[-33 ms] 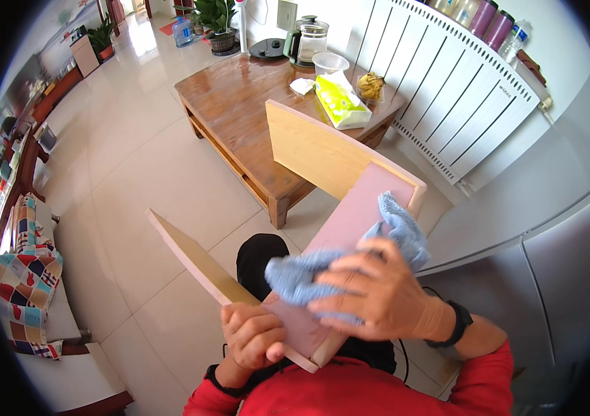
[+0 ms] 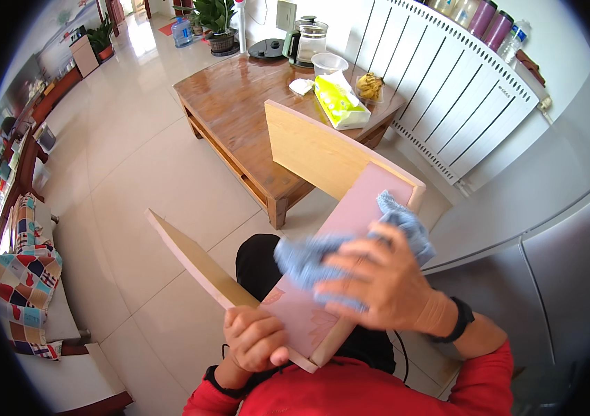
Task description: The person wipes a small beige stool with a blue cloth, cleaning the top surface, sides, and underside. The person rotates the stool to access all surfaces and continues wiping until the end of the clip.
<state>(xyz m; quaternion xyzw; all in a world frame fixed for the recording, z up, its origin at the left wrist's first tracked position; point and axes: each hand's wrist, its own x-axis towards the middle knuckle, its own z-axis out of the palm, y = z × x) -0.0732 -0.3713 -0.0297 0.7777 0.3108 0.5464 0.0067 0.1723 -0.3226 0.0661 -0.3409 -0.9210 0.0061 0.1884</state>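
Observation:
A small U-shaped wooden piece (image 2: 358, 209) rests over my lap, with a pink face and a flat, light wood board standing out at either end. It looks like a stool on its side. My left hand (image 2: 256, 338) is closed round its near left corner, fingers curled over the edge. With my right hand (image 2: 381, 281) I press a light blue cloth (image 2: 406, 225) onto the pink face; motion smears the cloth's left part. Below the cloth shows a reddish petal-like print (image 2: 321, 324). A dark band circles my right wrist.
Just beyond the piece stands a low brown wooden table (image 2: 232, 104) holding a tissue pack (image 2: 338, 100), a plastic bowl (image 2: 329, 64), bananas (image 2: 370, 86) and a glass kettle (image 2: 310, 45). A white radiator (image 2: 447, 83) lines the wall; a grey rounded appliance-like surface (image 2: 523, 201) is at right.
My right hand and the cloth have shifted slightly right, uncovering more of the reddish print. My left hand has barely moved and keeps its hold.

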